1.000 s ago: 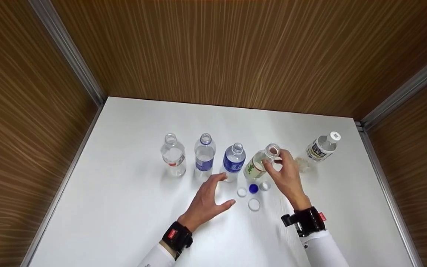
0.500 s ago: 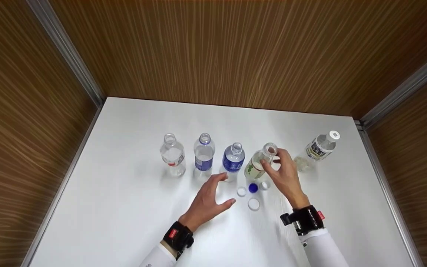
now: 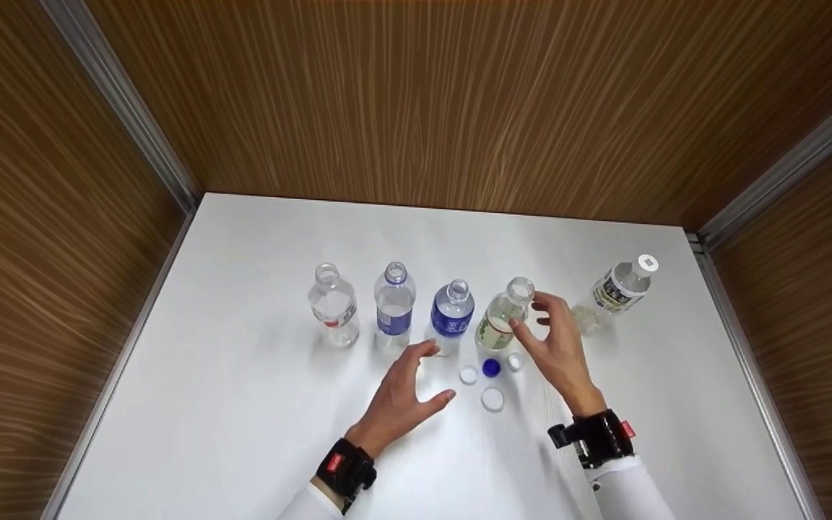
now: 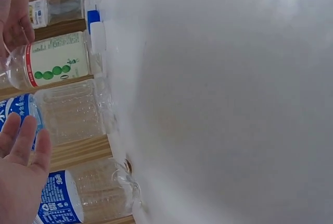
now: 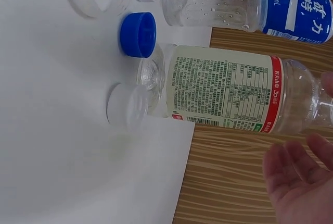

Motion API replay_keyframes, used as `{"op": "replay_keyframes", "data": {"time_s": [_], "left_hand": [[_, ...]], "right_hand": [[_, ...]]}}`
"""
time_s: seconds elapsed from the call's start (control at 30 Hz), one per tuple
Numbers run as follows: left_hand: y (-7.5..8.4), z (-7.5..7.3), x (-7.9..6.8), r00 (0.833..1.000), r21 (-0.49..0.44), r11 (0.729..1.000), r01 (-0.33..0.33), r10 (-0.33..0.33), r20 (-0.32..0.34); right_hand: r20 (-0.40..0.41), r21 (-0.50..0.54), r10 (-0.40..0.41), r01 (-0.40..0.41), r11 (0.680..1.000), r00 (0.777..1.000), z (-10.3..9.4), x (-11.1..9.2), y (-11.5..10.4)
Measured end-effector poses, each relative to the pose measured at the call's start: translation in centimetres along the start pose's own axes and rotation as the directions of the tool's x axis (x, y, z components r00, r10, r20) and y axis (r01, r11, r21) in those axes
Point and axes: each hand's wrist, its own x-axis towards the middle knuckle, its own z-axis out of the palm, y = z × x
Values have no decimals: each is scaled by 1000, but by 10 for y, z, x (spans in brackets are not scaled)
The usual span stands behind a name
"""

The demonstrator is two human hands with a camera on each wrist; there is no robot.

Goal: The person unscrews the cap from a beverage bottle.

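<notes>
In the head view my right hand (image 3: 559, 347) is spread beside a clear bottle with a pale green label (image 3: 495, 331), uncapped and upright. Its thumb overlaps the bottle's side, while the fingers stand off to the right of the neck. The right wrist view shows a gap between those fingertips (image 5: 281, 161) and the bottle. My left hand (image 3: 393, 401) holds nothing, its thumb and fingers wide apart. Its fingertips are close to the base of an uncapped blue-label bottle (image 3: 452, 321). Before the bottles lie a blue cap (image 3: 491, 367) and several white caps (image 3: 492, 399).
Left of these stand another uncapped bottle with a blue label (image 3: 394, 318) and one with a red-and-white label (image 3: 334, 310). A white-capped bottle (image 3: 614, 292) stands at the right. Wood-grain panels (image 3: 416, 108) enclose the white table (image 3: 228, 361) at the back and sides.
My right hand has loosened from the green-label bottle, and its fingers have come away from the neck. That bottle's neck has shifted slightly left. The left hand keeps its pose.
</notes>
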Motion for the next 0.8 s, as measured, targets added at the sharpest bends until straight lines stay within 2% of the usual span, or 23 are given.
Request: {"op": "replay_keyframes", "data": {"time_s": [0.27,0.57,0.7,0.8], "left_hand": [[1,-2,3,1000,0,1000,11,-11,0],[0,-6,1,1000,23,1000,11,-10,-26],[0,-7,1,1000,20,1000,23,-22,-19],[1,-7,3,1000,16,999,30,-29,-10]], "right_hand": [[-42,-56,-14,11,998,999,-25,-6,-3],[-158,-61,18,-28,998,987,-63,-9,-1],[-259,-24,70,-79,997,963,-77,-11,3],[-374,-11,117,-130,991,920,-84,-8,9]]}}
